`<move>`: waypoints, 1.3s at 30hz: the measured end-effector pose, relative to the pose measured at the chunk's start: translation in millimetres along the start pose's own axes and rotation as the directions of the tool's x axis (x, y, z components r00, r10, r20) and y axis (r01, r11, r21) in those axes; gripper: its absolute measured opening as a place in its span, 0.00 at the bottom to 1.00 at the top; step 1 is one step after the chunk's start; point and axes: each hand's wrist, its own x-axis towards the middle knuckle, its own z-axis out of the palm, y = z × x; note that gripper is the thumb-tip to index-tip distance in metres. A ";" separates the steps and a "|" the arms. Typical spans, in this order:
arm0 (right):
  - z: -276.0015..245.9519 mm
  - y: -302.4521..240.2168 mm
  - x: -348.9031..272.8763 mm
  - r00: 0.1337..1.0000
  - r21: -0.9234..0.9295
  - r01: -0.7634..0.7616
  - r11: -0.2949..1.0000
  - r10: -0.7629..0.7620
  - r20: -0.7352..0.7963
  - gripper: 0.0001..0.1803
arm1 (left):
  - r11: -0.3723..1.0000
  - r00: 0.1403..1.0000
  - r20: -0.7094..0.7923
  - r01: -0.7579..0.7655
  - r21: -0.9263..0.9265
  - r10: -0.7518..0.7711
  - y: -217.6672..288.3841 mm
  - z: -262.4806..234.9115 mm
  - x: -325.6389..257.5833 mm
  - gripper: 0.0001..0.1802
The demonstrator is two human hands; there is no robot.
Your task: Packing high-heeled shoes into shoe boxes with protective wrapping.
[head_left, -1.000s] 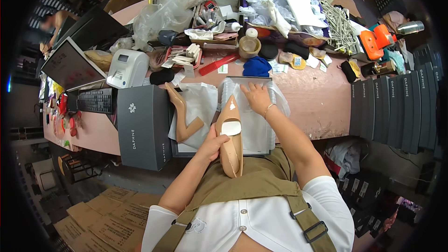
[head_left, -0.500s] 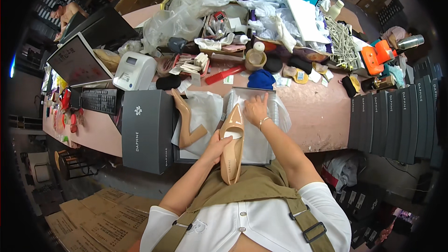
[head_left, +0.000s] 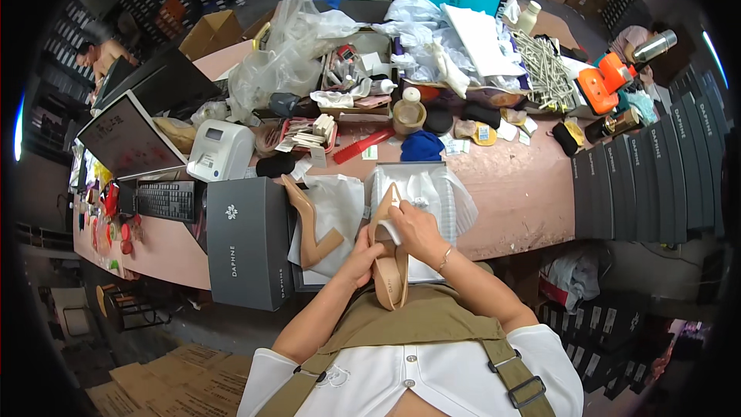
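So the fit's a white short-sleeved shirt (head_left: 367,361) with round front buttons (head_left: 411,358) and an embroidered motif (head_left: 334,376), plus olive overalls or maybe an apron (head_left: 432,320), straps (head_left: 504,364) with black buckles (head_left: 527,391). Thin bracelet (head_left: 444,259) on the right wrist.

The desk (head_left: 513,193) is lit brightly and fairly evenly, while the floor (head_left: 216,330) is kept dim. Glare is caught on the shoe (head_left: 390,278) at its toe. Bright streaks (head_left: 19,127) are seen at both sides; straight edges are bent, corners blacked out.
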 end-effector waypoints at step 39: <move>-5.1 15.9 -20.1 0.961 0.425 0.193 0.885 -0.258 0.101 0.10 | 0.986 0.976 -0.218 -0.062 -0.152 0.027 -15.3 5.5 -10.0 0.26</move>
